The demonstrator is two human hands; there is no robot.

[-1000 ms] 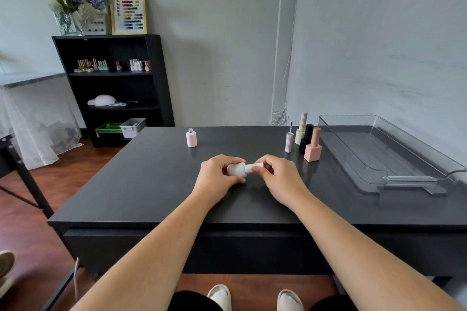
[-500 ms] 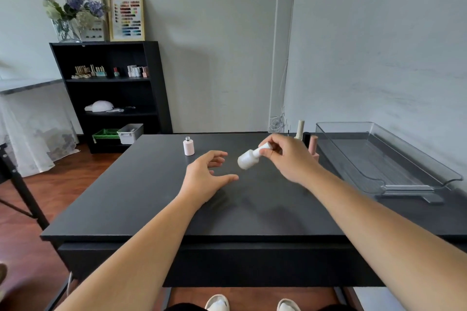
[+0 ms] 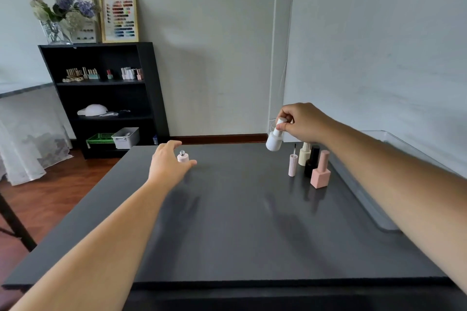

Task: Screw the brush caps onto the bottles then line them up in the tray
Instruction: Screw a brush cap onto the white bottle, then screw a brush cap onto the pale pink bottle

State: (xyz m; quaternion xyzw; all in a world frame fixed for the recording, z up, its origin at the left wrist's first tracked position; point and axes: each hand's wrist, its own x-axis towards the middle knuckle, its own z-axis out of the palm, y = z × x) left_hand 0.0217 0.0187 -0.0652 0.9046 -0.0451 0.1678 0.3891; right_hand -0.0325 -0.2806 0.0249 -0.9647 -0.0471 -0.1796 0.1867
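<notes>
My right hand (image 3: 302,122) holds a capped white bottle (image 3: 274,139) by its cap, lifted above the table's far right. My left hand (image 3: 166,163) is open, fingers spread around a small pale pink bottle (image 3: 183,156) with no cap that stands near the table's far edge; I cannot tell if it touches it. A pale pink brush cap (image 3: 293,164) stands upside down with its brush pointing up. Beside it stand a cream bottle (image 3: 304,154), a black bottle (image 3: 312,160) and a square pink bottle (image 3: 321,171). The clear tray (image 3: 374,212) lies at the right, partly hidden by my right arm.
The dark table (image 3: 240,222) reaches from the near edge to the wall corner. A black shelf (image 3: 106,98) with small bottles, a green basket and a grey bin stands at the back left. A black stand leg (image 3: 15,225) is at the far left.
My right hand lifted the capped white bottle up and to the right, toward the far bottles. My left hand let go of it and reached forward to the uncapped pink bottle.
</notes>
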